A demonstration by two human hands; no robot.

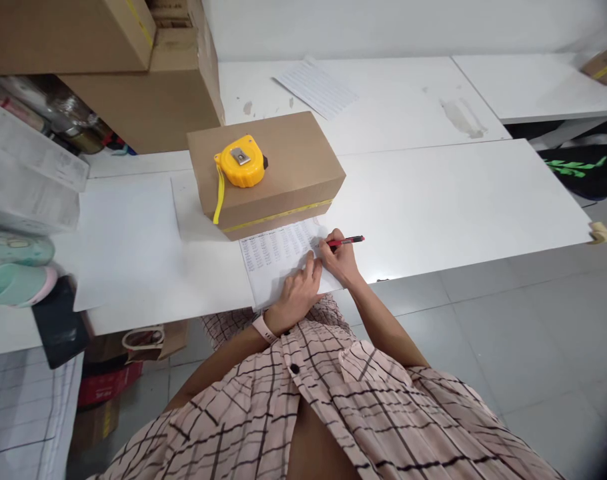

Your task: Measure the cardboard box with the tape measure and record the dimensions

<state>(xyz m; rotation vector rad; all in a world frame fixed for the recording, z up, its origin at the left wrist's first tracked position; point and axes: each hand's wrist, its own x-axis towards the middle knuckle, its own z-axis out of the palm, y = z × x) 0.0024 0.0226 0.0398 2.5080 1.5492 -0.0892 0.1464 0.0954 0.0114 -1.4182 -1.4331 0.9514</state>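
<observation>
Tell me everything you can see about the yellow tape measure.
The tape measure has a rounded yellow case that looks like plastic, a silver, metal-looking clip on its upward face and a small black part at its right edge. It lies flat on top of the cardboard box. Its yellow strap hangs over the box's near edge. No drawn-out blade shows.

A tape measure (242, 162) is sitting on a carton (293, 153), while a list (271, 253) is lying before that carton on the table (448, 200). A second sheet (316, 88) is lying behind the carton, a third sheet (128, 240) is lying leftward, and stacked boxes (153, 100) are standing behind it.
</observation>
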